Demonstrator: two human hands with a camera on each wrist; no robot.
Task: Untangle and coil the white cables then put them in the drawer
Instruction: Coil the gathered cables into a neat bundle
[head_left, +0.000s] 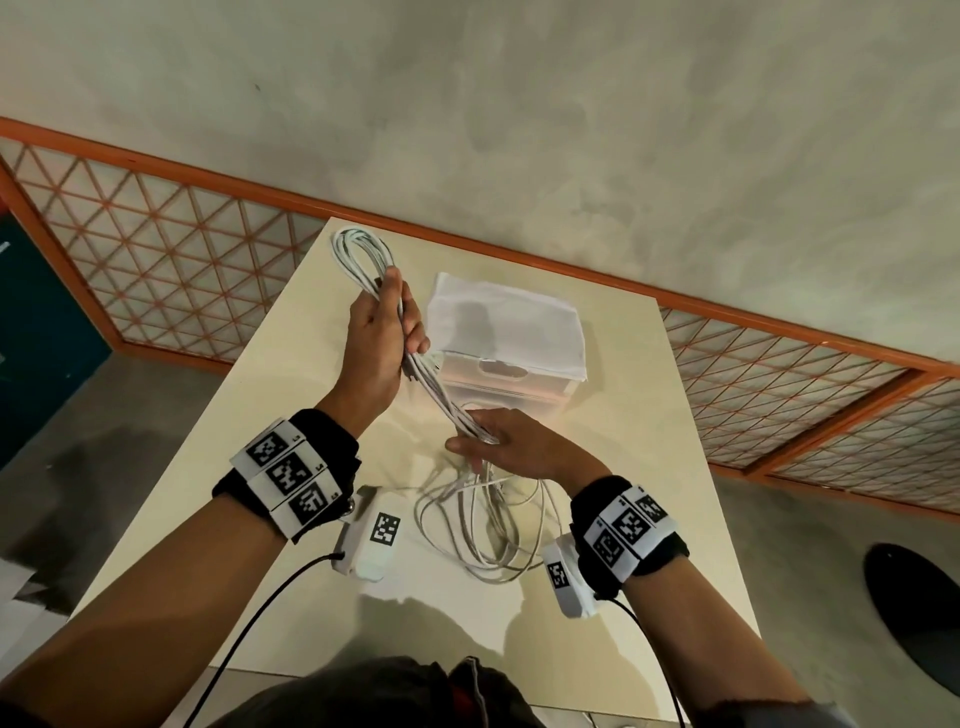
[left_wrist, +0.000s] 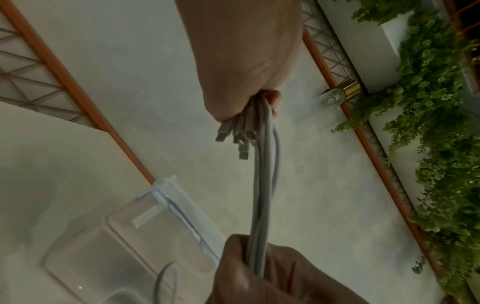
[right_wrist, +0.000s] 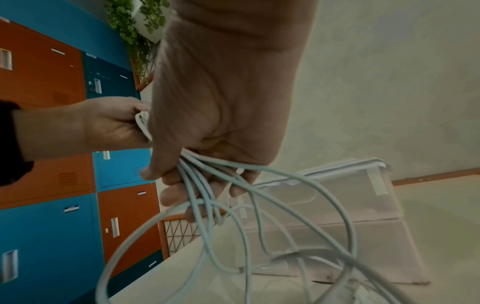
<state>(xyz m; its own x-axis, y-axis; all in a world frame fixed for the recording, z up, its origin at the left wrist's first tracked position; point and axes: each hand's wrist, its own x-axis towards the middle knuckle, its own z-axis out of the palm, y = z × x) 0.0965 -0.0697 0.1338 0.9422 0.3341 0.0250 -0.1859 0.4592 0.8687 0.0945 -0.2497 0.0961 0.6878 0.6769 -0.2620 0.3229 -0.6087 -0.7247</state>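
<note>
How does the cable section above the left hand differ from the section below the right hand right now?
The upper section, above the left hand, is gathered into one narrow, tidy loop held up in the air; the lower section, below the right hand, spreads in wide loose loops that overlap each other and rest on the table. Both are the same white cables, stretched taut between the two hands, each of which grips the bundle.
</note>
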